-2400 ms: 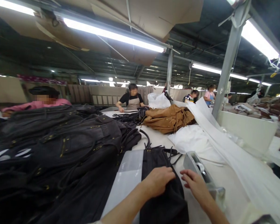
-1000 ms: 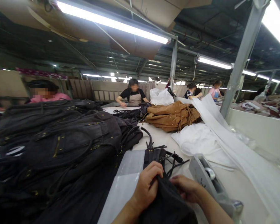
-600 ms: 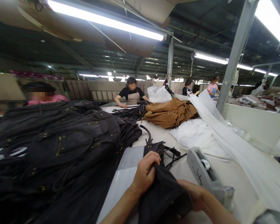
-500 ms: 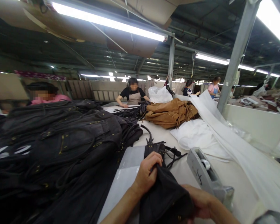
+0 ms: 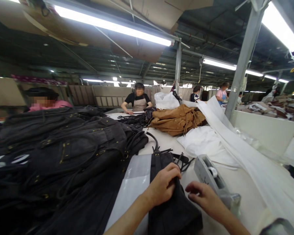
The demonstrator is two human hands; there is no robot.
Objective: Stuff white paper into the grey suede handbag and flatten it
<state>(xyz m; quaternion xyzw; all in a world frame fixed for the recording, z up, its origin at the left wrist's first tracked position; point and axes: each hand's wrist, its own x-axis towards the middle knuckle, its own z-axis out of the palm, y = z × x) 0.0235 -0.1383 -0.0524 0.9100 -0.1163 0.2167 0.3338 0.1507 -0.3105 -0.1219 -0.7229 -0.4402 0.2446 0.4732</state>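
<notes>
my left hand [image 5: 163,187] is pressing down on the black suede bag [image 5: 172,209], fingers curled over its upper fold and pinching the cloth. my right hand [image 5: 203,199] is hovering just beside the bag's right edge, fingers loosely spread, holding nothing. the bag is lying flat on the white table [image 5: 245,195] right in front of me, its drawstring cords [image 5: 181,159] trailing at the far end. a clear plastic sleeve [image 5: 133,186] is lying under its left side. a grey tape dispenser [image 5: 214,179] is sitting just right of my right hand. a heap of black bags [image 5: 63,153] is filling the left; tan bags [image 5: 177,120] and white wrapping sheets [image 5: 205,143] are lying farther off. a person in a black shirt [image 5: 138,99] is sitting at the far end.
</notes>
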